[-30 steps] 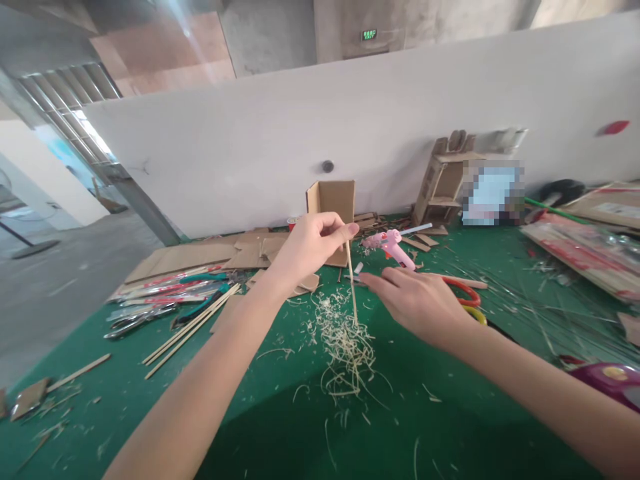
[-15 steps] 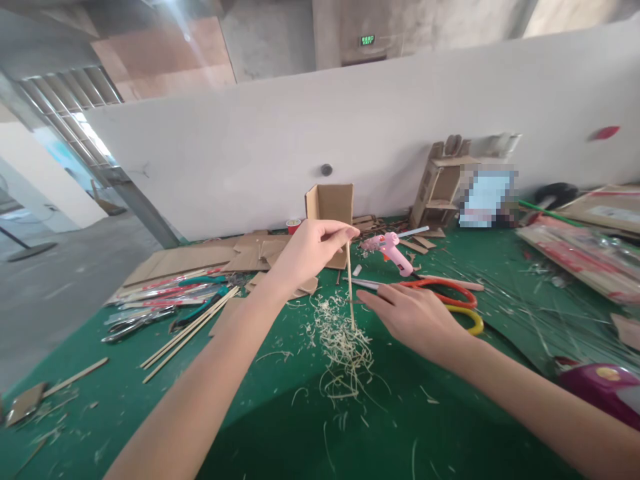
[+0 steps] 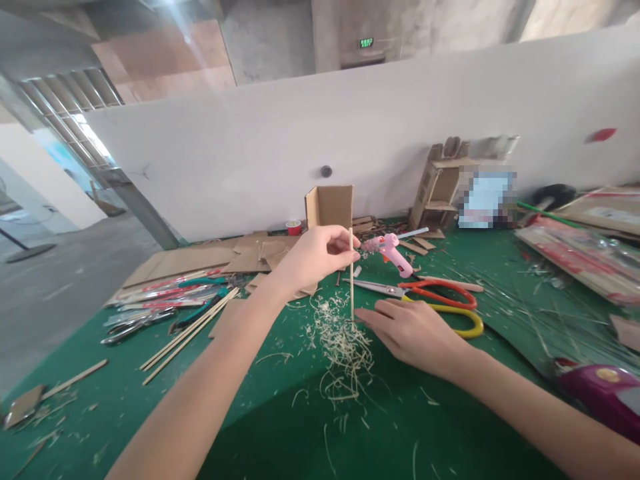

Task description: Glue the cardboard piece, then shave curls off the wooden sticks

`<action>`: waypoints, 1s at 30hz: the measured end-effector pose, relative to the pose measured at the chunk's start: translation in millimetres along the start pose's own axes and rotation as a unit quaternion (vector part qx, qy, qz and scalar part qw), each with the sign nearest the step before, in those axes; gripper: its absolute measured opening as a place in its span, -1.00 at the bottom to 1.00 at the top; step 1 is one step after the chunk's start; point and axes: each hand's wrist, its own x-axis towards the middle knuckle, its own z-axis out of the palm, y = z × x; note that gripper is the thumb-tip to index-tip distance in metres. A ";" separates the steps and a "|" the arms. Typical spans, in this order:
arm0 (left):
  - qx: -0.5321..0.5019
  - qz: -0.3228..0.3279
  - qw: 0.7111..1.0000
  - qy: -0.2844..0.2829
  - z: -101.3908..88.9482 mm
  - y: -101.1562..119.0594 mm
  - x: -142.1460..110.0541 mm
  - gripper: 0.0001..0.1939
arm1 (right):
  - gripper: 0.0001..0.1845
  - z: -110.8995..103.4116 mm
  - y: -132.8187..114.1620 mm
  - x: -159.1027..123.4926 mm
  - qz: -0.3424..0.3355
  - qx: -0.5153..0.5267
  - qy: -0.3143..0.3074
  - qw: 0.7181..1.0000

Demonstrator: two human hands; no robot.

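Observation:
Between the thumb and fingers of my left hand (image 3: 323, 257) a thin wooden stick (image 3: 352, 287) is pinched, standing nearly upright. My right hand (image 3: 413, 330) is closed close to the stick's lower end, fingertips at its side; a small dark sliver shows at them, too small to name. Under the stick lies a heap of curly wood shavings (image 3: 347, 353). Scissors (image 3: 435, 293) with orange and yellow handles rest just beyond my right hand. Farther back is a pink glue gun (image 3: 395, 255).
Wooden sticks (image 3: 193, 330) and pliers (image 3: 137, 325) lie at the left, near flat cardboard pieces (image 3: 187, 263). A folded cardboard panel (image 3: 335, 205) and a cardboard shelf (image 3: 435, 190) stand along the white wall (image 3: 240, 153). A purple object (image 3: 597, 393) sits at the right edge.
My left hand has shifted its grip down the stick, whose top now sticks out above the fingers. My right hand has moved down along the stick to near its lower end.

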 end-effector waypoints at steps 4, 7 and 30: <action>-0.003 -0.008 0.997 -0.080 0.8 -3.4 0.0 -0.83 | -0.73 -17.2 4.9 10.7 0.046 0.170 0.017 0.984; 0.016 0.011 0.994 -0.106 1.9 5.5 -4.0 -0.79 | -0.77 -20.4 9.4 14.2 0.213 0.305 0.109 0.922; 0.410 0.098 0.887 0.191 -15.6 -9.7 1.0 -0.69 | -0.69 -3.1 14.0 9.7 0.436 0.411 0.078 0.797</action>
